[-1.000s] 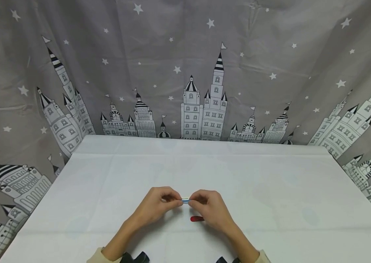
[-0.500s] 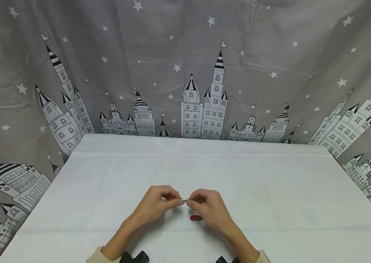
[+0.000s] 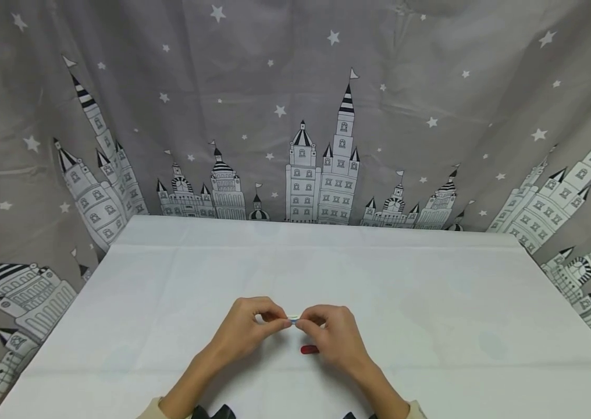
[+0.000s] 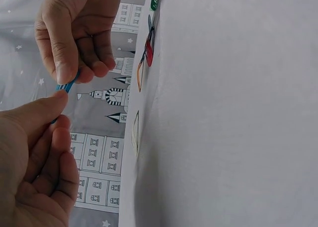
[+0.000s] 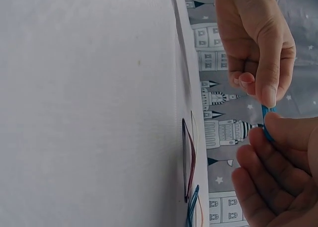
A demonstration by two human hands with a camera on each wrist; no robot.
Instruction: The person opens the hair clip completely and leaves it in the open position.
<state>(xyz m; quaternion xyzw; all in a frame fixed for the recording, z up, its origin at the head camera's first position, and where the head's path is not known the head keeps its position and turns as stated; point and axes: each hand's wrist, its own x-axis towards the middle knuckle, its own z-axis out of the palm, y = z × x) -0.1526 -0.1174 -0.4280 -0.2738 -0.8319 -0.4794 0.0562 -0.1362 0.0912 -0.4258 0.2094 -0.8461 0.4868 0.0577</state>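
Note:
In the head view my left hand [image 3: 251, 326] and right hand [image 3: 334, 334] meet near the middle of the table's front part. Between them is a short blue and white strip [image 3: 293, 319], each end pinched by thumb and forefinger. It shows bright blue with pale lines in the left wrist view, where the strip [image 4: 67, 85] spans a narrow gap between the thumbs. The other fingers of both hands are loosely curled, and the strip's ends are hidden under the fingertips. A dark red, rounded piece [image 3: 309, 350] lies on the table, partly covered by the right hand.
Thin coloured loops lie on the white-covered table [image 3: 431, 291]: a red one [image 4: 149, 53], a pale one [image 4: 135, 135] and a blue one [image 5: 193, 207] among them. Something green [image 4: 154, 3] lies farther along. A grey curtain [image 3: 253, 87] printed with castles and stars hangs behind.
My right thumb has edged slightly left, so less of the blue and white strip shows between the fingertips. Otherwise the hands hold nearly the same place.

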